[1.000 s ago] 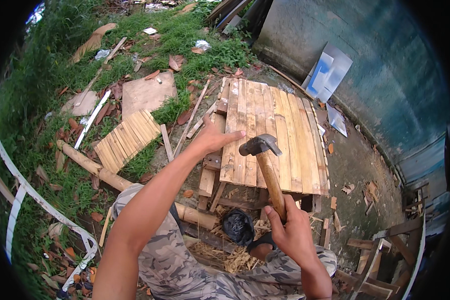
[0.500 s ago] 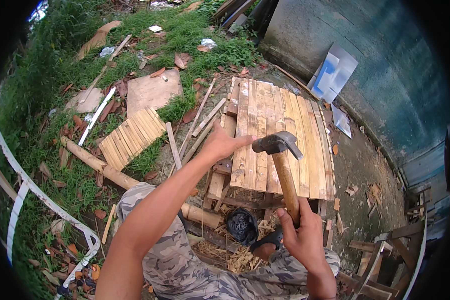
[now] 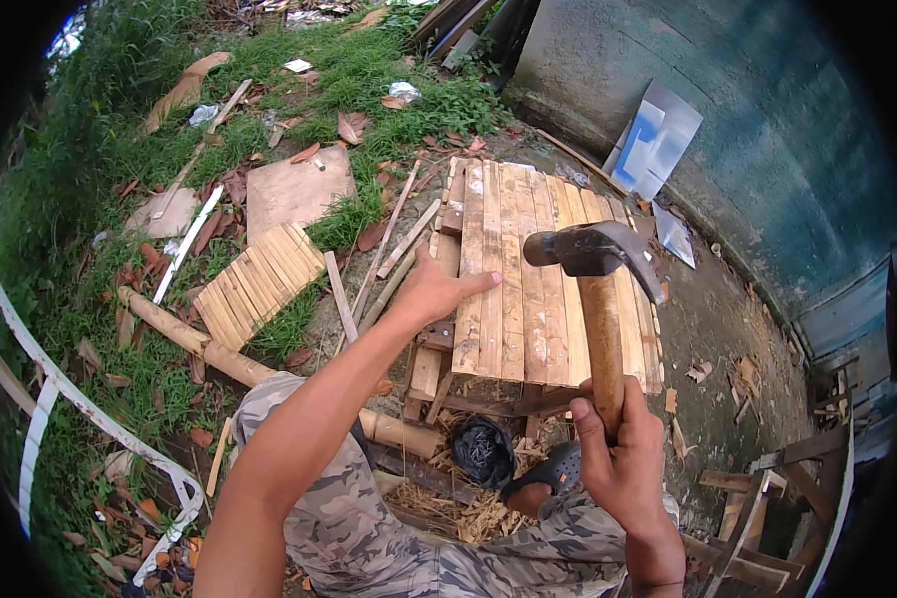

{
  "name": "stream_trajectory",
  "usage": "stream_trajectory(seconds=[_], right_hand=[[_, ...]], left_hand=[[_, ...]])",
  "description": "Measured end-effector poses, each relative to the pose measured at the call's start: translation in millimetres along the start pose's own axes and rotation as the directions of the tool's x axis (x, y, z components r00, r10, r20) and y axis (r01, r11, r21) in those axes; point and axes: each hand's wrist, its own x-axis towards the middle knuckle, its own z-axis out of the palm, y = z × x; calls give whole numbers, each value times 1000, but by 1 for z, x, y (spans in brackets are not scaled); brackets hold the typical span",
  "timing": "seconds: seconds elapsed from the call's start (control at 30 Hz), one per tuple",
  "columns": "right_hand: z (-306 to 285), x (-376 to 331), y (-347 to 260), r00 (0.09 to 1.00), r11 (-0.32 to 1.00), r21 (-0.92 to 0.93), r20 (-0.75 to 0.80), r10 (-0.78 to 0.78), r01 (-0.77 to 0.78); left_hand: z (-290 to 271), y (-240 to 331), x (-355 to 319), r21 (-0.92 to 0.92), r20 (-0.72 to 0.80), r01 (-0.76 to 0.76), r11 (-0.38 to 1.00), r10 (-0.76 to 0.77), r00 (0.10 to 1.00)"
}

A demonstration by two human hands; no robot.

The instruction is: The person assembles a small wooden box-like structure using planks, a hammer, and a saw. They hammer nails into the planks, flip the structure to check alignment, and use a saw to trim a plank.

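Note:
My right hand [image 3: 623, 453] is closed round the wooden handle of a claw hammer [image 3: 600, 249], raised over the near right part of a slatted wooden panel [image 3: 518, 289]. Its dark metal head hides some slats. At the panel's left edge, my left hand [image 3: 439, 287] grips the side, thumb lying on the top slats and fingers along the edge, partly hidden. The panel rests on a rough wooden support [image 3: 427, 374]. Below its near edge sits a dark container [image 3: 481, 450] holding what look like nails.
A smaller slatted panel [image 3: 259, 284] and a flat board [image 3: 299, 189] lie on the grass to the left, by a bamboo pole [image 3: 184, 337]. A teal wall [image 3: 767, 169] rises on the right. Wooden frames [image 3: 767, 528] stand at lower right; wood shavings [image 3: 483, 518] lie between my legs.
The hammer has risen and shifted right in my right hand, its head now nearer the camera. My left hand stays at the panel's left edge. The view has shifted slightly.

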Motion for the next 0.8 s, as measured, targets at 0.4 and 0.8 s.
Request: stream_trajectory(seconds=[0.4, 0.8], right_hand=[[-1, 4, 10, 962, 990, -98, 244, 121, -99], [-12, 26, -13, 978, 991, -112, 205, -45, 69]], left_hand=[[-4, 5, -4, 75, 14, 18, 997, -19, 1000], [4, -11, 15, 39, 31, -184, 982, 183, 983]])
